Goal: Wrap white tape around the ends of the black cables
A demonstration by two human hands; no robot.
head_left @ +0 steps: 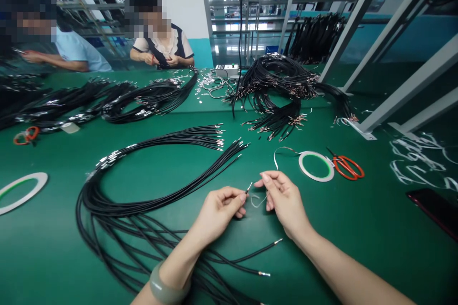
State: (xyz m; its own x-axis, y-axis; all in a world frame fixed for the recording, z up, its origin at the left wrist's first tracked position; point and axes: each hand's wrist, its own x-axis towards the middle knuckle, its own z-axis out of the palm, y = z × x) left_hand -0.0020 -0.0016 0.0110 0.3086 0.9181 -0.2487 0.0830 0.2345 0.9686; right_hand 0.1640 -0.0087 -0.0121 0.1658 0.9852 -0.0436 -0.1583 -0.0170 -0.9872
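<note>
At nine o'clock of the green table (358, 228) lies a flat white ring (21, 190); a red-handled tool (26, 136) sits above it. A big coil of black wires (143, 200) loops across the middle, its metal-tipped ends fanned toward two o'clock. The left hand (218, 214), a pale bangle (166, 288) on its wrist, pinches one black wire (248, 188) between thumb and fingertips; the wire's short free end has its long axis slanting up toward one o'clock, metal tip uppermost. Just beside it at three o'clock, the right hand (284, 200) pinches a thin pale strip (258, 200) that curls below its fingers. Farther toward three o'clock lie a tape roll (317, 166) and red scissors (347, 167), touching.
</note>
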